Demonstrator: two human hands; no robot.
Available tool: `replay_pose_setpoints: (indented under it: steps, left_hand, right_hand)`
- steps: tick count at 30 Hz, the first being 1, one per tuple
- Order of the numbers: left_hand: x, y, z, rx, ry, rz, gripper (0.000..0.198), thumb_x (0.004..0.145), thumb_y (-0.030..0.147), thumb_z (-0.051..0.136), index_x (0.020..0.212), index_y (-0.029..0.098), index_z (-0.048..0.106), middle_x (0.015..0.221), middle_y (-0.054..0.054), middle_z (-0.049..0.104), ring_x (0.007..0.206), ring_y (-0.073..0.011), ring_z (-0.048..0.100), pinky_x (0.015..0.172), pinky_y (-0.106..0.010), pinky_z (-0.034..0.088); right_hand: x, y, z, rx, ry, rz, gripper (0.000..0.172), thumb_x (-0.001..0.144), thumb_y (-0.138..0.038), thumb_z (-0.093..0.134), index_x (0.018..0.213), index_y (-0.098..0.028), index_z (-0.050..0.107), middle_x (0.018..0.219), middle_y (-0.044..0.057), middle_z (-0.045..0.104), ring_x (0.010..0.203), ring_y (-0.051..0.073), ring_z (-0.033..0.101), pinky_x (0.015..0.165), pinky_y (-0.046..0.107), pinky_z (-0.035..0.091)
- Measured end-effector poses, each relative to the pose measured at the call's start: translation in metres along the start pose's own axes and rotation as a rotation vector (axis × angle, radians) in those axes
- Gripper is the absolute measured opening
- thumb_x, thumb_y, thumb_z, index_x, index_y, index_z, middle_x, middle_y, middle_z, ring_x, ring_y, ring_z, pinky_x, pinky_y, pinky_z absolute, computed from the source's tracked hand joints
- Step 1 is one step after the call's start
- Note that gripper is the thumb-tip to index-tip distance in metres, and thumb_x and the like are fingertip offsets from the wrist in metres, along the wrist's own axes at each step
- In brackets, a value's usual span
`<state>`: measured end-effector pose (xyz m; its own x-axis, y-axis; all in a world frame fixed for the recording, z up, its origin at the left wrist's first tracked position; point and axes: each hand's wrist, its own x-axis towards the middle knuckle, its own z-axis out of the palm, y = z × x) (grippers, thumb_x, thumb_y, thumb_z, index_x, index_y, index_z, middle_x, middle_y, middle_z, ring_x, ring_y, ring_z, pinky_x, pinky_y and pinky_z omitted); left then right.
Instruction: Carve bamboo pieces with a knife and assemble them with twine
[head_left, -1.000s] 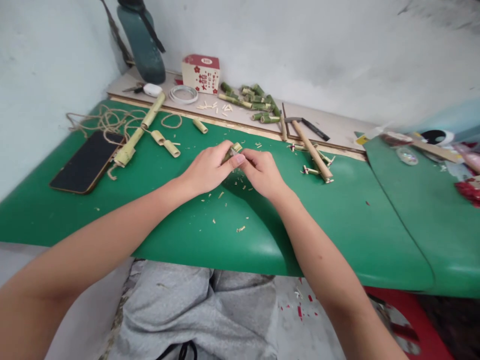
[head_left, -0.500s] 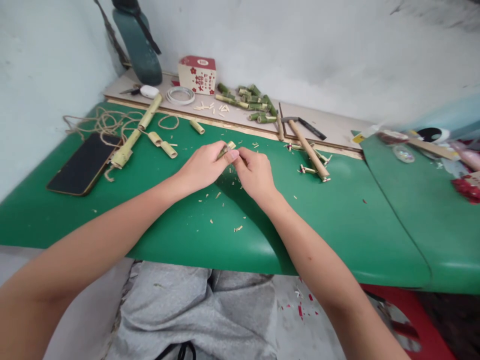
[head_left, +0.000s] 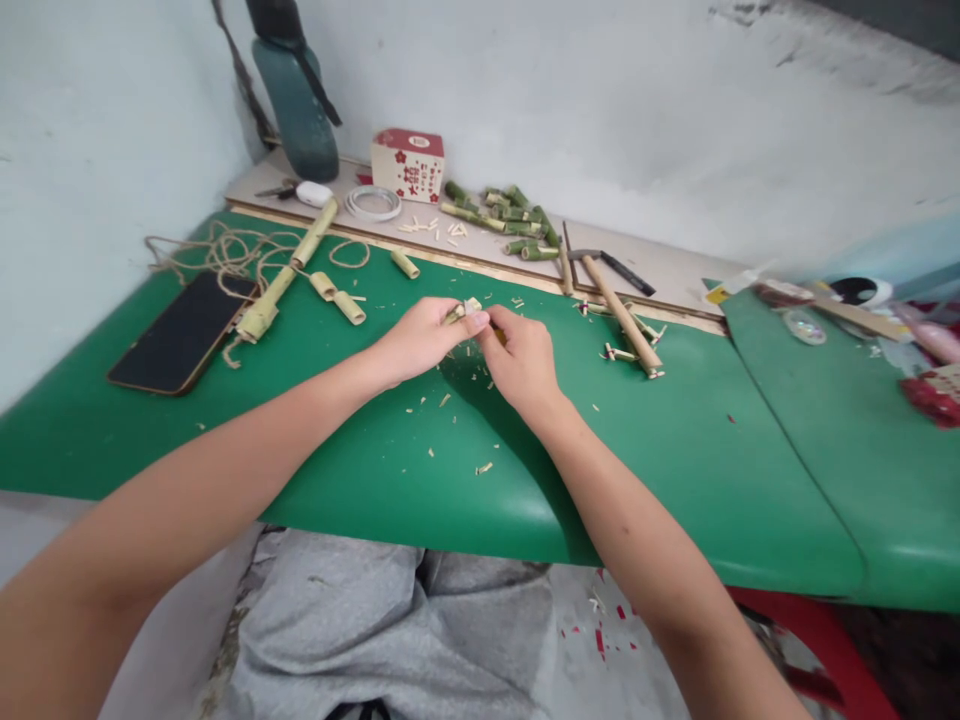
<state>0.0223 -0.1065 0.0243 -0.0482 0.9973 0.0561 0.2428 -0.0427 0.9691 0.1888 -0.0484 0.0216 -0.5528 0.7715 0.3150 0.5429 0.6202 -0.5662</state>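
Note:
My left hand (head_left: 421,340) is closed around a short piece of green bamboo (head_left: 454,314), its pale end poking out past the fingers. Close against it, my right hand (head_left: 523,362) grips a slim tool that looks like a knife (head_left: 498,334); only a yellowish bit of its handle shows. A greyish flat part, perhaps its blade, lies against the bamboo near my left thumb. The thumb touches the right hand's fingers. Pale bamboo shavings (head_left: 484,468) are scattered on the green mat (head_left: 675,480) below both hands.
Left are a phone (head_left: 184,335), twine (head_left: 225,245) and strung bamboo tubes (head_left: 270,300). Behind stand a bottle (head_left: 300,120), a box (head_left: 409,165), a tape roll (head_left: 373,203) and cut bamboo (head_left: 517,215). A hammer (head_left: 621,315) rests over small bamboo figures at right.
The view has shifted slightly, so the table things sit a little lower and to the right. Both hands stay together at the bamboo; a greyish flat part now shows beside its end.

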Motion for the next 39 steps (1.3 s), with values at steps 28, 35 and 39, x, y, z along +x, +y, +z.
replay_pose_setpoints:
  steps: [28, 35, 39]
  left_hand:
    - [-0.003, 0.008, -0.004, -0.225, -0.091, -0.103, 0.063, 0.078, 0.076, 0.081, 0.077, 0.020, 0.050, 0.059, 0.009, 0.032, 0.052, -0.0065, 0.025, 0.049, -0.025, 0.018]
    - [-0.007, 0.011, -0.007, -0.456, -0.215, -0.234, 0.066, 0.073, 0.074, 0.088, 0.081, 0.023, 0.046, 0.056, 0.013, 0.024, 0.046, -0.0034, 0.016, 0.043, -0.021, 0.010]
    - [-0.010, 0.010, -0.005, -0.521, -0.352, -0.258, 0.066, 0.072, 0.064, 0.094, 0.081, 0.024, 0.042, 0.060, 0.013, 0.022, 0.046, -0.0025, 0.014, 0.042, -0.020, 0.010]
  right_hand:
    - [-0.003, 0.010, 0.007, 0.027, 0.120, -0.137, 0.050, 0.109, -0.061, 0.044, 0.098, -0.021, 0.073, 0.081, 0.006, 0.074, 0.070, 0.019, 0.062, 0.066, 0.031, 0.040]
    - [-0.002, 0.008, 0.004, 0.097, 0.176, -0.149, 0.051, 0.108, -0.065, 0.047, 0.095, -0.022, 0.070, 0.077, 0.003, 0.068, 0.067, 0.016, 0.057, 0.066, 0.029, 0.040]
    - [0.004, 0.015, -0.005, 0.172, 0.271, -0.092, 0.048, 0.106, -0.066, 0.053, 0.089, -0.023, 0.063, 0.069, -0.003, 0.058, 0.062, 0.013, 0.048, 0.063, 0.029, 0.036]
